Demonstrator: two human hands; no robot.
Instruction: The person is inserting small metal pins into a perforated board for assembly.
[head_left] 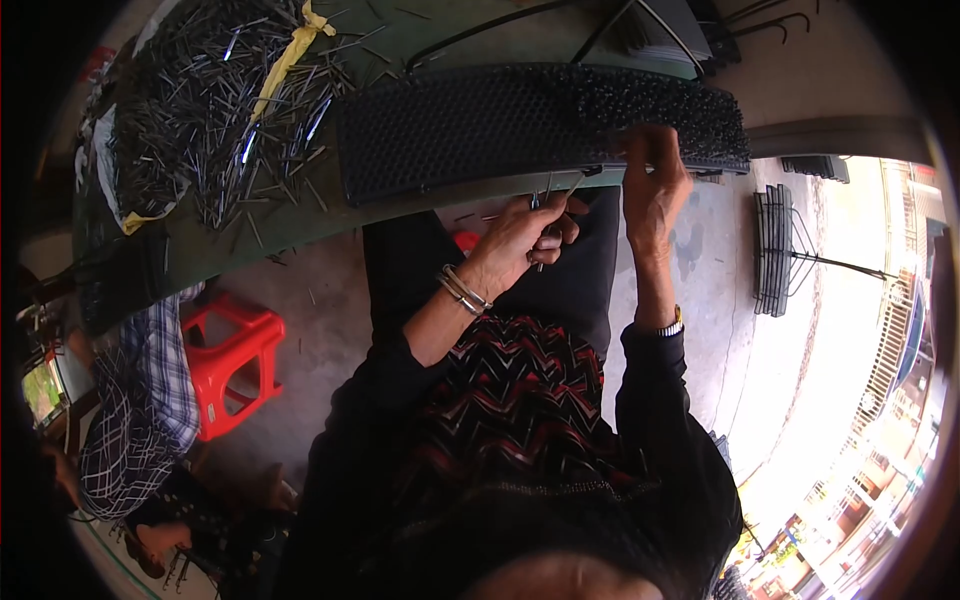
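Note:
A long black perforated panel lies along the near edge of a green table. Its left part shows bare holes, while its right part bristles with small dark upright pieces. Just below the panel's front edge, my left hand is closed around a few thin metal rods that stick out past the fingers. At the right part of the panel, my right hand is bent with its fingertips drawn together among the upright pieces. Those fingertips are blurred, and whatever they pinch is too small to make out.
A heap of loose metal rods with a yellow strip covers the table's left side. Black bent bars rise behind the panel. A red stool and a person in plaid are at left; stacked dark panels stand at right.

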